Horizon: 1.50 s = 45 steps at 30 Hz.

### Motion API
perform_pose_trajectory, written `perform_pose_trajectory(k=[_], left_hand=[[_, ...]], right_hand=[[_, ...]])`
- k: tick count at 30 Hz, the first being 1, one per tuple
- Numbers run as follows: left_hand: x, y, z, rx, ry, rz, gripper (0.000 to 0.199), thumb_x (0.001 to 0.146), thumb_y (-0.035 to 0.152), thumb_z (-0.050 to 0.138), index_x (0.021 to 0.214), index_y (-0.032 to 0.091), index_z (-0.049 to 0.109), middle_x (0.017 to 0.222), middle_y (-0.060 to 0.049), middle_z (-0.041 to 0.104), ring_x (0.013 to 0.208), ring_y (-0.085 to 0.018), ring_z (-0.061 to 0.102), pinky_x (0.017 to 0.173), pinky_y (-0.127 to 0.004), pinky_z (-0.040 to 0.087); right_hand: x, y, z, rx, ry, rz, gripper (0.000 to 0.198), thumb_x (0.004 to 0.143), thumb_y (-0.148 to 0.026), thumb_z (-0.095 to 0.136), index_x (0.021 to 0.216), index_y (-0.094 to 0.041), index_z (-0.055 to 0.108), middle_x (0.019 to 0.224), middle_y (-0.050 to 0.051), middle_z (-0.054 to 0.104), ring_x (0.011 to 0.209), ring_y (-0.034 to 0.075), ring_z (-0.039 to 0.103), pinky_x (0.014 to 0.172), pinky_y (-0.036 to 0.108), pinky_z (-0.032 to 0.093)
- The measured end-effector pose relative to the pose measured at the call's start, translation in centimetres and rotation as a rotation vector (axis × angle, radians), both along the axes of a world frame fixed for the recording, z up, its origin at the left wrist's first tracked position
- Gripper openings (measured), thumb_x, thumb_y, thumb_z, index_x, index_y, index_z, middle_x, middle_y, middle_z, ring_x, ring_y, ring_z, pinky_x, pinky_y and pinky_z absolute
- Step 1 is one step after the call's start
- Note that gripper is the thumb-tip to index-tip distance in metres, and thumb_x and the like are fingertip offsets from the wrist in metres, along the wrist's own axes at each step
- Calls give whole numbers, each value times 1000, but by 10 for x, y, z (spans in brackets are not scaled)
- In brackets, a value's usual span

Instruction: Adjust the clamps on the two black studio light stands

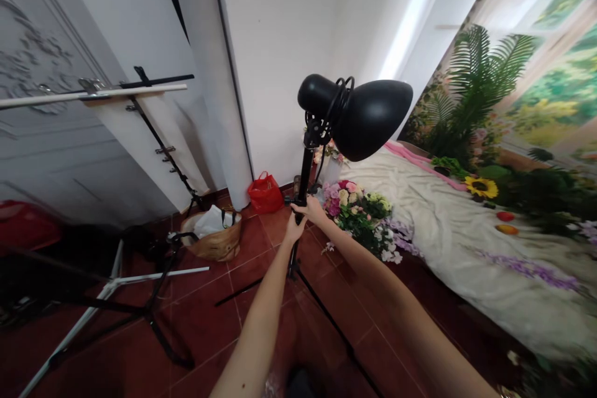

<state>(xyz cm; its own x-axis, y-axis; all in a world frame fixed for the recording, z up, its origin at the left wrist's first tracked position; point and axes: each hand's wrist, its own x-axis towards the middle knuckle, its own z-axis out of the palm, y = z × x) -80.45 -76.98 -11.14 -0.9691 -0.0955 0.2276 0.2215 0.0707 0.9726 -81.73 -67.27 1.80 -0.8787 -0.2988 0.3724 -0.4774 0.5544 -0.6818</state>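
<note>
A black lamp (370, 118) with a bowl-shaped shade and a coiled cord tops a black light stand (305, 175) in front of me. Its shade faces right. My left hand (295, 228) is wrapped round the stand's pole below the clamp collar. Just above it, my right hand (313, 208) grips the same pole near the collar and its knob. The stand's thin legs spread over the red tiles below. Parts of the fingers of both hands are hidden behind the pole.
Left of the stand are a red bag (265, 193), a woven basket (217, 239) and a backdrop stand (158, 137). A white tripod (112, 286) is nearer. On the right, flowers (349, 202) lie beside a cream cloth (396, 183) with a sunflower (481, 187).
</note>
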Motion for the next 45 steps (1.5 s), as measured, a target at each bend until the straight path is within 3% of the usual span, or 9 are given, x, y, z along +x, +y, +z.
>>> perform_pose_trajectory(k=[6, 10, 16, 22, 27, 31, 33, 38, 45], left_hand=[[-4, 0, -6, 45, 41, -21, 45, 77, 32, 62, 119, 17, 52, 117, -11, 60, 110, -22, 57, 100, -41, 41], [-2, 1, -3, 32, 39, -25, 37, 78, 36, 61, 108, 17, 56, 109, -11, 63, 103, -21, 59, 96, -39, 44], [4, 1, 4, 13, -2, -7, 37, 78, 43, 60, 105, 17, 57, 106, -9, 64, 101, -20, 60, 94, -37, 44], [4, 2, 8, 11, -22, 5, 39, 78, 42, 60, 108, 17, 55, 106, -10, 63, 102, -20, 59, 93, -37, 44], [5, 3, 9, 9, 1, 5, 38, 79, 42, 58, 108, 17, 54, 109, -11, 63, 104, -20, 59, 94, -37, 44], [4, 3, 7, 7, 9, 21, 38, 80, 43, 58, 109, 18, 54, 111, -10, 62, 106, -20, 58, 95, -36, 43], [3, 3, 6, 2, 4, 15, 37, 80, 42, 58, 108, 18, 55, 111, -10, 62, 105, -20, 59, 94, -36, 44], [2, 4, 9, 4, -56, 19, 36, 79, 40, 61, 107, 18, 56, 103, -9, 65, 104, -22, 59, 93, -38, 45], [6, 4, 14, 28, -12, -13, 39, 80, 39, 59, 112, 18, 53, 108, -10, 63, 103, -20, 59, 93, -36, 45]], right_hand=[[-6, 9, -11, -46, -76, 151, 37, 76, -49, 60, 93, -16, 58, 84, 6, 65, 74, 18, 61, 70, 29, 49], [-2, 38, -36, -122, -212, 230, 50, 72, -46, 67, 111, -18, 52, 107, 8, 63, 96, 19, 60, 80, 30, 50], [3, 59, -85, -218, -328, 7, 27, 85, -42, 47, 95, -20, 59, 93, 3, 65, 91, 15, 60, 89, 32, 44], [-3, 35, -96, -400, -388, -130, 29, 78, -49, 53, 81, -20, 54, 75, -1, 62, 72, 14, 58, 69, 25, 45], [-7, 20, -99, -235, -276, -345, 43, 82, -58, 43, 62, -21, 50, 59, -2, 56, 60, 14, 53, 61, 23, 40], [-12, 15, -104, -148, -360, -507, 49, 81, -59, 45, 50, -21, 45, 50, 0, 51, 55, 15, 50, 58, 25, 38], [-17, 14, -104, -232, -419, -528, 41, 77, -53, 54, 53, -21, 46, 52, -1, 51, 56, 15, 51, 57, 24, 38], [-29, 12, -98, -654, -605, -470, 19, 63, -18, 64, 75, -20, 49, 63, -3, 56, 58, 12, 55, 56, 22, 43], [-31, -4, -92, -882, -678, -417, 24, 57, -6, 47, 77, -18, 50, 62, -3, 58, 56, 11, 56, 57, 22, 47]])
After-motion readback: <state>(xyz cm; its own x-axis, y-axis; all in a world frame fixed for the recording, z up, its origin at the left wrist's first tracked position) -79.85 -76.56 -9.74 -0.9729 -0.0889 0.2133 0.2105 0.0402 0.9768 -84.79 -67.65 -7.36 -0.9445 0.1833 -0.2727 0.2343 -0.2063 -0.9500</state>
